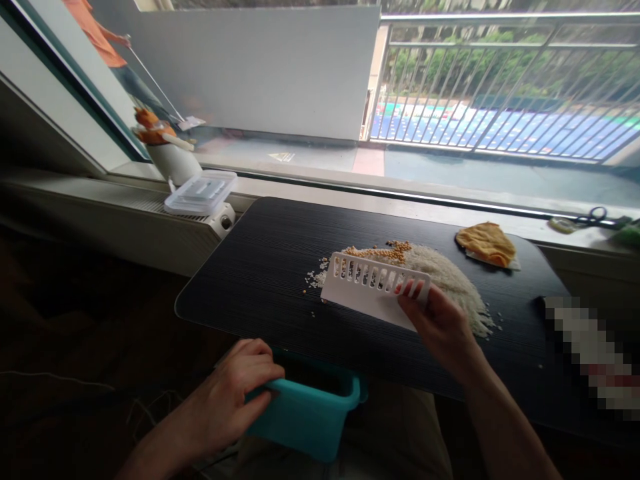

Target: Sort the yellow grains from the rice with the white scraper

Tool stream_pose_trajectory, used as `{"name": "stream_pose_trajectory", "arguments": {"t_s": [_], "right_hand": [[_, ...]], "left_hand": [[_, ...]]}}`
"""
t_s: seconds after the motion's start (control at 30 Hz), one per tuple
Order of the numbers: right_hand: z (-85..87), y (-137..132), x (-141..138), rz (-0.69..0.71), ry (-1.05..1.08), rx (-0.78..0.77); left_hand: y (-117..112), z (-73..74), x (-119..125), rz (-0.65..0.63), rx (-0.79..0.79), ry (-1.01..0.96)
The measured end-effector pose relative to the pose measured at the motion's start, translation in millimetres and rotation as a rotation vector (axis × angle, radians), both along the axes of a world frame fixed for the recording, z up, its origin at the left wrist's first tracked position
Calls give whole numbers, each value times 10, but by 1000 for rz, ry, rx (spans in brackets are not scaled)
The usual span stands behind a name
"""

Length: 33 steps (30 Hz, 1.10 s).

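Left hand [235, 393]: closed on the left rim of the bin, fingers curled over the edge, thumb on the outer wall.
Right hand [440, 327]: closed on the right end of the scraper, fingertips lying over its slotted edge.
Scraper [373, 288]: a flat white plastic plate with a row of slots along its upper edge. It is tilted, with its lower left corner down on the desk, and stands against the near side of the rice.
Rice [453, 283]: a white heap spread over the middle and right of the desk, behind and to the right of the scraper. Loose grains lie just left of the scraper.
Beans [383, 253]: small yellow-brown round ones clustered on the far left part of the rice, just behind the scraper's top edge. A few strays lie on the desk to the left.
Bin [313, 410]: teal plastic, below the near edge of the desk, its far rim tucked under that edge.
Desk [250, 280]: dark board with rounded corners, set against the window sill.
Cloth [487, 243]: yellow, crumpled, at the far right of the desk, near the rice but apart from it.
Box [201, 192]: clear, lidded, on the sill left of the desk.
Cup [173, 163]: white, behind the box, an orange thing on top.
Scissors [595, 215]: on the sill, far right.
Outside: a railing [500, 80]; a person [95, 33] in orange at top left holds a long stick.
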State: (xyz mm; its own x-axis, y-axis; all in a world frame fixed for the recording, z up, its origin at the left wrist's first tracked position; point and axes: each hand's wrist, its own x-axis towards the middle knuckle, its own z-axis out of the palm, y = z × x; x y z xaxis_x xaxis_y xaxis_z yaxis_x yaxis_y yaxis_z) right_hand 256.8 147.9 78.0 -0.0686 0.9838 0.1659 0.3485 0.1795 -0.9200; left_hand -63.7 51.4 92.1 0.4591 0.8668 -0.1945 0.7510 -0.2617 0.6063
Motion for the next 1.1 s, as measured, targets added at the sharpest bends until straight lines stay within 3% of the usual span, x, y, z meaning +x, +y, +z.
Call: {"name": "stream_pose_trajectory", "arguments": {"t_s": [0.13, 0.33, 0.53, 0.6, 0.7, 0.77, 0.87, 1.03, 1.1], "right_hand": [[11, -84, 89, 40, 5, -44], [19, -270, 132, -26, 70, -77], [16, -401, 30, 200, 27, -175], [14, -330, -52, 159, 44, -110], [-18, -128, -219, -18, 66, 15], [-51, 7, -318, -41, 65, 35], [-67, 100, -379, 29, 61, 10], [50, -44, -239, 270, 19, -89], [81, -99, -155, 257, 41, -97]], "left_hand": [[-19, -12, -32, 7, 24, -8], [-10, -32, -45, -8, 42, -13], [-23, -62, -64, 4, 48, -33], [-28, -64, -71, 3, 50, -33], [-33, -44, -74, 11, 51, -30], [-39, -26, -77, 28, 39, -23], [-57, -27, -103, 35, 45, -15], [-79, -103, -172, 37, 126, -35], [-68, -115, -176, 29, 132, -42]]}}
